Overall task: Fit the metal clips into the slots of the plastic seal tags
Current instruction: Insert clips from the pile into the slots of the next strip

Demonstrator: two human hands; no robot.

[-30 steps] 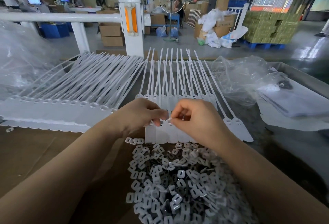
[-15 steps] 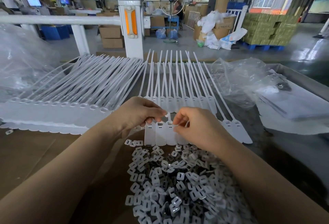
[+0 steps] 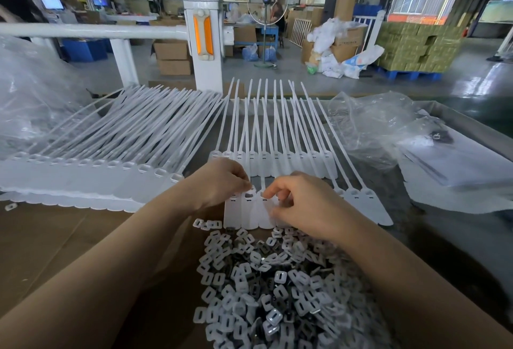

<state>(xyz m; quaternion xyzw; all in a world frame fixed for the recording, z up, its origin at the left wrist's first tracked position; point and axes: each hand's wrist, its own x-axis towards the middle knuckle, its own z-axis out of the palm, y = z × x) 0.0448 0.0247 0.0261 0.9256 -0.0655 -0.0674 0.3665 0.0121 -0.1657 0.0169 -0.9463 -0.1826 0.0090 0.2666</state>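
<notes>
Left hand (image 3: pixel 219 182) pinches the head of a seal tag (image 3: pixel 249 211) in the near row to steady its slot, right hand (image 3: pixel 298 204) fingers curl at the neighbouring slot, clip unseen, clip pile (image 3: pixel 274 287) just below within reach.

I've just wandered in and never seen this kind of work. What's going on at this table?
A person is fitting small clips into white plastic seal tags. Both hands are at the heads of a short row of tags: the left hand pinches at one tag's slot, the right hand works beside it. A heap of loose clips lies just in front. A long fanned row of tags lies on the left.
</notes>
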